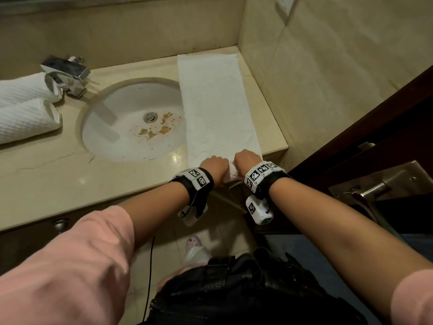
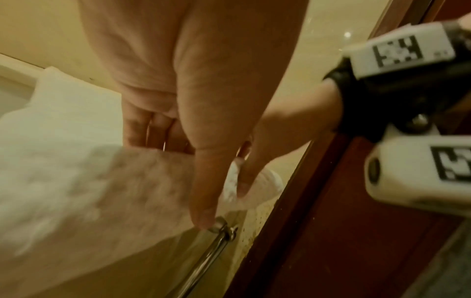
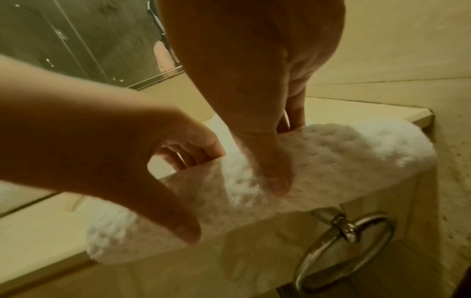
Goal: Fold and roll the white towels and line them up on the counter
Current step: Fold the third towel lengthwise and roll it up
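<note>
Both hands are curling over the near end of one folded towel [image 1: 218, 102] at the counter's [image 1: 70, 174] front edge. The left hand [image 1: 214, 166] is gripping that end with fingers [image 3: 190, 155] bent over the top and thumb [image 3: 186, 231] pressing the near face; the right hand [image 1: 248, 159] is clamped on it just beside, fingers tucked behind the small roll and thumb [image 3: 277, 181] dug into the pile. The two hands are close together, nearly touching. The towel is lying as a long strip between the sink [image 1: 131, 120] and the side wall, reaching back to the rear wall, its near end turned up into a first fold of a roll. Two rolled towels [image 1: 28, 106] are lying side by side, touching, at the far left of the counter beside one chrome faucet [image 1: 68, 73]. One metal ring [image 3: 344, 248] is hanging below the counter edge under the hands. One door handle [image 1: 372, 191] is showing on the right.
</note>
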`<state>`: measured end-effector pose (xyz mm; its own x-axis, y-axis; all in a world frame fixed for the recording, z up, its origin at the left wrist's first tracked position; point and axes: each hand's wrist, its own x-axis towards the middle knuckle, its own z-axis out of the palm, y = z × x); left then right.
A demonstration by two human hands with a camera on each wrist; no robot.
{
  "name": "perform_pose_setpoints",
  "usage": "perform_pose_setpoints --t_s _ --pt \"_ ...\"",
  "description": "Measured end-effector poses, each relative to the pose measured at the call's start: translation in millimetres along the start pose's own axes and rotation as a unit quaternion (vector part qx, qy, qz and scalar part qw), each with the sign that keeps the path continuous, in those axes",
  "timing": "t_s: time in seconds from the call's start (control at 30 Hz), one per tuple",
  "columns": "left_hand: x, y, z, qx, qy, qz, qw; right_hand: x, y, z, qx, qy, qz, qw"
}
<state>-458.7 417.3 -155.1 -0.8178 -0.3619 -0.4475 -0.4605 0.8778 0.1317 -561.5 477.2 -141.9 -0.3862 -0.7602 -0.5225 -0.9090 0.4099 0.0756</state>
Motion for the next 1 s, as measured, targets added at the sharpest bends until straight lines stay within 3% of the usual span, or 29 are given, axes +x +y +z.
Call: perform_pose_setpoints --t_s 0.37,0.67,0.8,0.9,1.0 --pt "-7.0 17.1 9.4 0.078 0.081 -0.012 0.994 9.0 3.9 -26.8 0.017 -0.057 -0.007 0.998" --pt "-0.3 13.4 -0.4 0.029 0.040 -0.021 0.999 14.7 5.9 -26.5 0.042 -0.062 0.003 0.997" --pt "6.4 4.0 -9.5 -0.014 0.025 -0.027 0.999 13.6 6.8 -14.1 0.065 -0.028 -0.009 0.997" --pt "14.4 -6.5 -18.0 -0.059 0.009 -0.032 0.998 6.6 8.0 2.0 0.102 0.039 0.004 0.994" --pt "25.3 -15.2 -23.1 -0.093 -0.028 -0.043 0.994 -1.2 10.1 13.3 0.075 0.087 -0.036 0.993"
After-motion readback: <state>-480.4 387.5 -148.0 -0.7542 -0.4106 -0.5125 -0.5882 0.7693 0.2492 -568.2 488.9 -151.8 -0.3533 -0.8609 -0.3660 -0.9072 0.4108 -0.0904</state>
